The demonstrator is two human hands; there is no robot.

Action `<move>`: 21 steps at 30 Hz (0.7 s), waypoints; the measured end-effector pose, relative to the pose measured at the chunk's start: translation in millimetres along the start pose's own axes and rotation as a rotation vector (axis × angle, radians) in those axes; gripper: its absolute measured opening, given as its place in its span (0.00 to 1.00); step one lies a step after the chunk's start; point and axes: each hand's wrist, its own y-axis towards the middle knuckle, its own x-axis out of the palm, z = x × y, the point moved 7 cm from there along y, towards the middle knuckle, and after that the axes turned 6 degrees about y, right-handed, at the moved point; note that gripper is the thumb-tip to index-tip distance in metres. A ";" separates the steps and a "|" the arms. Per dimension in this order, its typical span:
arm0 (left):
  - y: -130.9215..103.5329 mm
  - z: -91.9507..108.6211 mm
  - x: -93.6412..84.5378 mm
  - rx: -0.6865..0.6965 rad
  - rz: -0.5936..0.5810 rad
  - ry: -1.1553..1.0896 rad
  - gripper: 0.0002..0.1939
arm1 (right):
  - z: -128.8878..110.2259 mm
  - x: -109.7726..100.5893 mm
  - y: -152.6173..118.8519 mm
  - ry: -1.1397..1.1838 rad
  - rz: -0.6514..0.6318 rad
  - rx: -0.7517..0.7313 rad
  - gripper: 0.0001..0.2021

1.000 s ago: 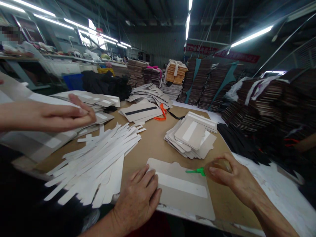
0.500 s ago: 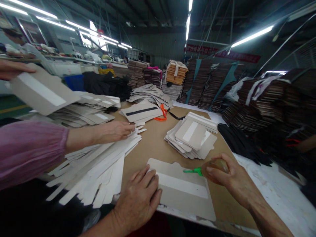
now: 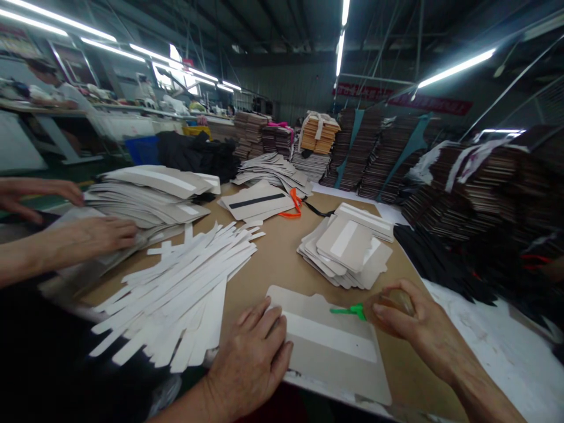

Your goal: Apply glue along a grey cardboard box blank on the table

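A grey card piece [image 3: 335, 364] with a white strip across it lies at the near edge of the brown table [image 3: 282, 264]. My left hand [image 3: 253, 358] rests flat on the card's left end. My right hand [image 3: 412, 326] grips a small brownish bottle [image 3: 392, 302] whose green nozzle [image 3: 350, 310] points left over the card's upper right part.
A heap of white paper strips [image 3: 185, 282] lies left of the card. A stack of grey cards [image 3: 348, 249] sits behind it, another stack [image 3: 150, 194] at the left under a co-worker's hands [image 3: 88, 235]. Tall brown stacks [image 3: 462, 182] line the right and back.
The co-worker's hand has drawn back from the white strips to the left card stack, and the card held up at the far left is down on that stack. My own hands have barely moved.
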 end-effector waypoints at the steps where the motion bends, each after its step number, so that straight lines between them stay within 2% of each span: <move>1: -0.1 0.0 -0.2 0.000 -0.002 0.000 0.13 | -2.4 2.2 1.1 0.003 -0.006 -0.014 0.20; 7: -1.8 -0.1 3.7 -0.020 -0.064 0.003 0.13 | -12.6 12.8 4.7 0.010 -0.049 -0.042 0.21; 12: -1.4 0.6 3.9 -0.036 -0.066 -0.004 0.13 | -29.1 20.7 2.6 0.060 0.016 -0.074 0.18; 17: -2.1 0.1 3.7 -0.032 -0.066 -0.018 0.13 | -40.3 39.2 9.0 0.066 -0.029 -0.083 0.19; 21: -3.4 -0.9 4.8 -0.040 -0.072 -0.020 0.13 | -55.3 51.4 12.2 0.105 -0.053 -0.116 0.15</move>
